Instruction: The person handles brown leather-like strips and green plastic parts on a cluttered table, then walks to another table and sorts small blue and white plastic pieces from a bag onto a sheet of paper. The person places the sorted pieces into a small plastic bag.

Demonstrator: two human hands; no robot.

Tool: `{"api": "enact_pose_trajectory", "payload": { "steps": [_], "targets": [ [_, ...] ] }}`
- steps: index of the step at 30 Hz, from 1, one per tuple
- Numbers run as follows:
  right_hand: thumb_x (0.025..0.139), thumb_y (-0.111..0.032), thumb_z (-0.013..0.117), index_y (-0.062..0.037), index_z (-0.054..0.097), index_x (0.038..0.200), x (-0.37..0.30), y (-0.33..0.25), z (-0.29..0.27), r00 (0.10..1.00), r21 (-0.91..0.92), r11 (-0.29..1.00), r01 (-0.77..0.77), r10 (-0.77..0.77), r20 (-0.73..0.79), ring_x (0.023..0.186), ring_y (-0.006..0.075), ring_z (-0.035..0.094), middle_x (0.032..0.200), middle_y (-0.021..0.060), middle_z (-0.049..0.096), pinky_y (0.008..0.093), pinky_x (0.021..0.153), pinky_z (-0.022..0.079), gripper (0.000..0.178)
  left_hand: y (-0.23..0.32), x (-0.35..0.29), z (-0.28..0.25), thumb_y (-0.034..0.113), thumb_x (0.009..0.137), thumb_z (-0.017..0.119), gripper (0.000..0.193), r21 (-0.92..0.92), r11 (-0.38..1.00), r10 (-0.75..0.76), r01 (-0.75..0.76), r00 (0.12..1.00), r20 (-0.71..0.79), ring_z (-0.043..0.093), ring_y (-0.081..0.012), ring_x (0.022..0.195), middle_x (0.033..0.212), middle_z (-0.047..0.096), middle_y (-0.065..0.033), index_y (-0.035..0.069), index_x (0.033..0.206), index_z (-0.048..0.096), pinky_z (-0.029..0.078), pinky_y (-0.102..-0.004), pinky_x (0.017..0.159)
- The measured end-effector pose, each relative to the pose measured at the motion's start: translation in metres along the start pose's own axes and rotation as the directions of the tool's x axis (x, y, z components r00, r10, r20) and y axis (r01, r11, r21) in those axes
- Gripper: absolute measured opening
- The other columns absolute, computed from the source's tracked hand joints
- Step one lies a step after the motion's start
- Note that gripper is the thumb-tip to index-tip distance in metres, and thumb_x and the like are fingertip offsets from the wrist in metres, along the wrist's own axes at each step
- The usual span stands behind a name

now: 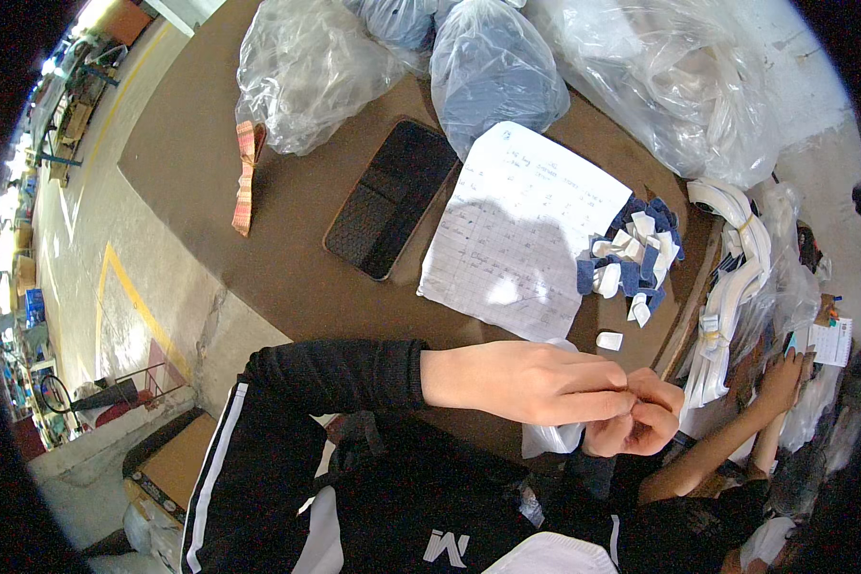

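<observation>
My left hand point(536, 387) reaches across from the left, and its fingertips meet those of my right hand point(638, 421) above the table's near edge. Both hands are closed in a pinch; whatever sits between the fingers is hidden. Just beyond them lies a single small white piece point(609, 341) with a rounded end. A loose pile of small white and dark-blue pieces point(631, 253) rests farther off, against the right edge of a handwritten paper sheet point(512, 230). Beneath my hands a pale, translucent plastic piece point(550, 440) partly shows.
A dark phone point(392, 198) and a striped fabric strip point(246, 182) lie on the brown table point(301, 277). Clear bags point(320, 72) line the far side, one with blue contents point(496, 72). Bundled white strips point(737, 258) hang at right. A co-worker's hand point(784, 381) works beyond.
</observation>
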State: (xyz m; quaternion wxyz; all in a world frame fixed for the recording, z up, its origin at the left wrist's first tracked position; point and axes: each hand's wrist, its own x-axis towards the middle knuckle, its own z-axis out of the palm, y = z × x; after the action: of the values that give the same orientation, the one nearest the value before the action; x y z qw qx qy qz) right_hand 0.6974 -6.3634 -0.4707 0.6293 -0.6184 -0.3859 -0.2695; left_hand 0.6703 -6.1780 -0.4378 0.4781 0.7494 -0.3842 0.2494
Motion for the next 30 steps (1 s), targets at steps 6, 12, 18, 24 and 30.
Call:
{"api": "enact_pose_trajectory", "payload": {
  "steps": [6, 12, 18, 24, 30],
  "targets": [
    [0.093, -0.018, 0.053, -0.0038, 0.053, 0.105, 0.072, 0.011, 0.006, 0.959, -0.121, 0.96, -0.252, 0.264, 0.102, 0.072, 0.0148, 0.049, 0.088, 0.0087, 0.054, 0.026, 0.062, 0.039, 0.019, 0.005, -0.005, 0.011, 0.012, 0.081, 0.057, 0.025, 0.001, 0.988, 0.154, -0.155, 0.988, 0.027, 0.063, -0.0197, 0.076, 0.091, 0.054, -0.0087, -0.001, 0.103, 0.056, 0.053, -0.0271, 0.06],
    [0.077, 0.006, 0.059, -0.0059, 0.069, 0.096, 0.103, 0.062, 0.096, 0.523, -0.228, 0.961, -0.157, 0.277, 0.806, 0.078, 0.031, 0.061, 0.084, 0.0137, 0.063, 0.0375, 0.069, 0.048, 0.025, 0.001, -0.003, 0.007, 0.009, 0.085, 0.062, 0.022, 0.046, 0.963, 0.255, -0.265, 0.955, 0.152, 0.065, -0.0165, 0.077, 0.098, 0.061, -0.0131, -0.004, 0.103, 0.063, 0.054, -0.0247, 0.068],
    [0.075, 0.004, 0.059, -0.0087, 0.07, 0.093, 0.098, 0.06, 0.085, 0.585, -0.38, 0.925, -0.031, 0.325, 0.743, 0.078, 0.0308, 0.059, 0.077, 0.0112, 0.061, 0.0393, 0.069, 0.046, 0.025, 0.003, -0.006, 0.018, 0.012, 0.079, 0.057, 0.02, 0.041, 0.971, 0.234, -0.234, 0.972, 0.0, 0.057, -0.015, 0.068, 0.082, 0.048, -0.0066, -0.002, 0.093, 0.057, 0.05, -0.0251, 0.057],
    [0.076, -0.001, 0.059, -0.0111, 0.071, 0.09, 0.086, 0.069, 0.079, 0.485, -0.334, 0.942, -0.035, 0.308, 0.819, 0.074, 0.0293, 0.059, 0.073, 0.0089, 0.059, 0.0402, 0.069, 0.045, 0.021, 0.0, -0.004, 0.017, 0.013, 0.078, 0.057, 0.021, 0.046, 0.973, 0.226, -0.226, 0.974, 0.008, 0.057, -0.0149, 0.068, 0.082, 0.048, -0.0064, -0.002, 0.093, 0.058, 0.05, -0.0246, 0.057],
    [0.076, -0.002, 0.059, -0.0103, 0.072, 0.088, 0.107, 0.058, 0.075, 0.466, -0.384, 0.923, 0.009, 0.336, 0.819, 0.077, 0.0308, 0.06, 0.077, 0.0098, 0.063, 0.0439, 0.074, 0.045, 0.019, -0.001, -0.003, 0.013, 0.012, 0.078, 0.058, 0.021, 0.067, 0.976, 0.206, -0.208, 0.978, 0.033, 0.057, -0.0148, 0.067, 0.083, 0.049, -0.0067, -0.002, 0.094, 0.058, 0.051, -0.0252, 0.056]
  ]
}}
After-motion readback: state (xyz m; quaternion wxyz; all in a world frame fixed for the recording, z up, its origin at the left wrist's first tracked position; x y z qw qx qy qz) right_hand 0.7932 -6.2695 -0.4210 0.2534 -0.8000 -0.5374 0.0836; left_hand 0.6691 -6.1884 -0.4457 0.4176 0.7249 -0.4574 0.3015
